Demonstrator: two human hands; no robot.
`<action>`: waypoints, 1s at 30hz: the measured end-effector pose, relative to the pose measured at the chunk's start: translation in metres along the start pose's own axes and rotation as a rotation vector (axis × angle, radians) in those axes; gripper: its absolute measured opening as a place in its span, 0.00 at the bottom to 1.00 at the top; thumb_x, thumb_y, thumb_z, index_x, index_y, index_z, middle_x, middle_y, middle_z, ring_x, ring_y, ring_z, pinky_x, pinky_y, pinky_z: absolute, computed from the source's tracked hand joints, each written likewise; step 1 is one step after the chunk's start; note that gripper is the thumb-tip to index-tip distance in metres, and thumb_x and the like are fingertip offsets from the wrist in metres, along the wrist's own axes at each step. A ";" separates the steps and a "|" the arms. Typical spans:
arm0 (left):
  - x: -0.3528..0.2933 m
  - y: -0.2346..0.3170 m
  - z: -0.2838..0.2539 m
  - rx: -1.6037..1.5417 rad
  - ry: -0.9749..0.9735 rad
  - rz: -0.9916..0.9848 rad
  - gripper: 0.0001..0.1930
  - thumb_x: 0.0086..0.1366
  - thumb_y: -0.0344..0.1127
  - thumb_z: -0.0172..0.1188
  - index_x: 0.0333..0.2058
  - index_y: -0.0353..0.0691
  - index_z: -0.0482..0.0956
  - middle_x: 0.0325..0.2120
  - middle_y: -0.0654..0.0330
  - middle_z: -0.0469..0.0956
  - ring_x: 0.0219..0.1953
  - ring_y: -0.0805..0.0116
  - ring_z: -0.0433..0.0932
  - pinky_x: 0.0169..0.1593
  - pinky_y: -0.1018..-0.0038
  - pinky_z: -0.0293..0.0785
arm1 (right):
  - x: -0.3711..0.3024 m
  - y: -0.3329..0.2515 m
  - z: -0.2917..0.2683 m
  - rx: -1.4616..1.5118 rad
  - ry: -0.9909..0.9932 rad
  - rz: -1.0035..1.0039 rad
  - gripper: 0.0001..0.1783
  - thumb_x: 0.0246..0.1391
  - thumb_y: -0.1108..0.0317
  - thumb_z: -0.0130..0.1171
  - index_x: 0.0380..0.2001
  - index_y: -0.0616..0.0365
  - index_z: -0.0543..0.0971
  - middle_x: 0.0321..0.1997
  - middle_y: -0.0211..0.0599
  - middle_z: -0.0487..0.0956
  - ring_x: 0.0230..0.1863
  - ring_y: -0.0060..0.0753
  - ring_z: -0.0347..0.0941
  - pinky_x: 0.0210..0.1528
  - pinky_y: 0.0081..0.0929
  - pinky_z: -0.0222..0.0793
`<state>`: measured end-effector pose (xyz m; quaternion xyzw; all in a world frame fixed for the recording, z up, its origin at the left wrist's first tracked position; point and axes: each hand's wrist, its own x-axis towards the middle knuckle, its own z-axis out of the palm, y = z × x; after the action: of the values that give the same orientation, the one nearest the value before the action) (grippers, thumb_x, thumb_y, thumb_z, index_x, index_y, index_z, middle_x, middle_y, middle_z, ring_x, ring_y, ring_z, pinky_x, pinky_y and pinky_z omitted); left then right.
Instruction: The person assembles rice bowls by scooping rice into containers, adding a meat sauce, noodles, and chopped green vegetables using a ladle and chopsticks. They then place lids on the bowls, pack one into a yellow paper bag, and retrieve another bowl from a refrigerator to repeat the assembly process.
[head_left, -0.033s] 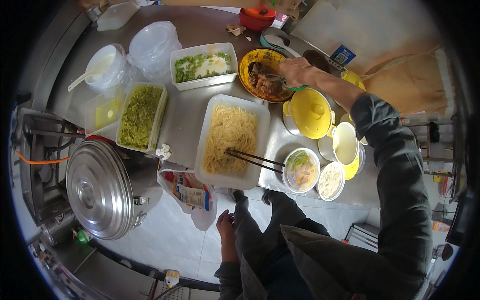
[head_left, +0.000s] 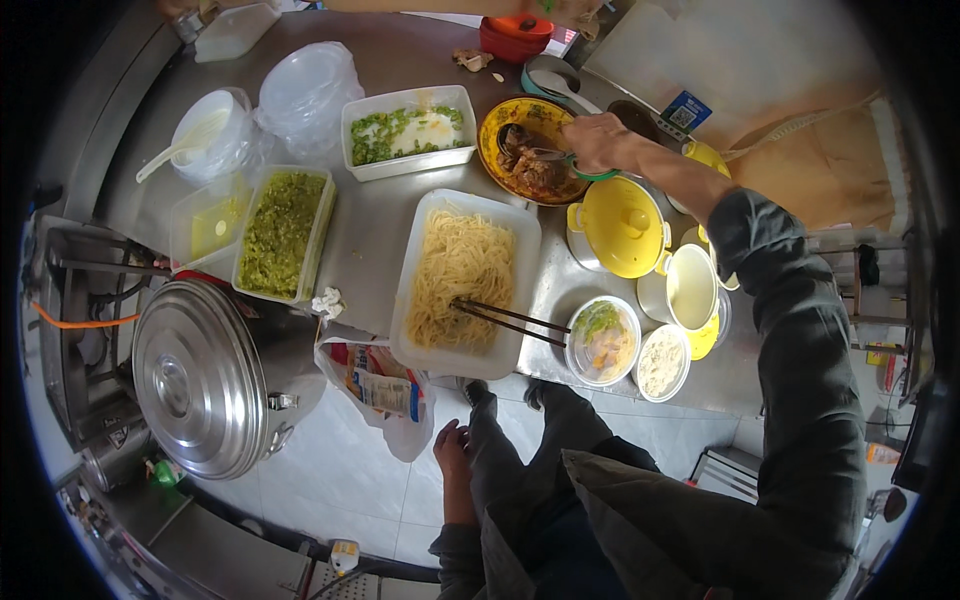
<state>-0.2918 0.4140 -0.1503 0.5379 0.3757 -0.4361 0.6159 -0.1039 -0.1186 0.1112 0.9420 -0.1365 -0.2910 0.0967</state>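
My right hand (head_left: 597, 143) reaches over a yellow patterned bowl (head_left: 490, 112) of brown meat in sauce (head_left: 540, 177). Its fingers are closed on the handle of a ladle (head_left: 512, 138), whose dark bowl rests among the meat; the grip itself is partly hidden. Low beside my leg hangs my left hand (head_left: 453, 447), fingers loosely bent and apart, holding nothing. Nearer me than the meat bowl, a white tub (head_left: 407, 335) holds noodles (head_left: 463, 265), with dark chopsticks (head_left: 515, 322) stuck in them and leaning out to the right.
Left of the noodles are tubs of chopped greens (head_left: 283, 235) and scallions (head_left: 390, 137). A large lidded steel pot (head_left: 200, 375) stands at left. On the right are a yellow-lidded pot (head_left: 625, 228), a cream pot (head_left: 690, 287) and two filled round tubs (head_left: 602, 342). A plastic bag (head_left: 400, 430) hangs at the counter's edge.
My right hand and forearm have shifted very slightly to the right over the meat bowl. My left hand stays where it was.
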 end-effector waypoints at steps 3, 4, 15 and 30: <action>-0.001 -0.002 0.003 0.010 -0.016 0.002 0.17 0.65 0.30 0.55 0.53 0.36 0.76 0.33 0.59 0.81 0.29 0.74 0.75 0.28 0.79 0.69 | -0.015 0.001 -0.011 0.110 -0.127 0.063 0.26 0.45 0.53 0.70 0.41 0.63 0.84 0.43 0.49 0.84 0.51 0.52 0.79 0.51 0.43 0.75; 0.001 -0.003 0.005 0.005 -0.015 0.004 0.17 0.65 0.30 0.56 0.53 0.36 0.77 0.33 0.59 0.81 0.28 0.75 0.75 0.26 0.80 0.66 | -0.017 0.002 -0.012 0.165 -0.151 0.090 0.26 0.44 0.53 0.69 0.41 0.63 0.84 0.44 0.47 0.84 0.52 0.52 0.79 0.52 0.43 0.75; 0.003 -0.008 0.000 -0.027 0.020 -0.005 0.17 0.65 0.31 0.56 0.53 0.36 0.77 0.33 0.60 0.80 0.27 0.78 0.72 0.24 0.82 0.61 | 0.005 0.000 0.013 -0.494 0.229 -0.227 0.22 0.45 0.62 0.65 0.47 0.50 0.83 0.50 0.31 0.81 0.59 0.34 0.72 0.62 0.31 0.58; 0.003 -0.016 -0.003 -0.036 0.010 -0.021 0.18 0.67 0.32 0.54 0.54 0.36 0.76 0.32 0.60 0.81 0.30 0.74 0.75 0.33 0.78 0.71 | 0.037 0.012 0.018 -0.462 0.103 -0.173 0.09 0.49 0.71 0.60 0.33 0.54 0.87 0.38 0.38 0.86 0.43 0.44 0.84 0.40 0.37 0.79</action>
<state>-0.3061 0.4161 -0.1588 0.5251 0.3922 -0.4329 0.6189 -0.0876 -0.1435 0.0806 0.9166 0.0201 -0.2733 0.2911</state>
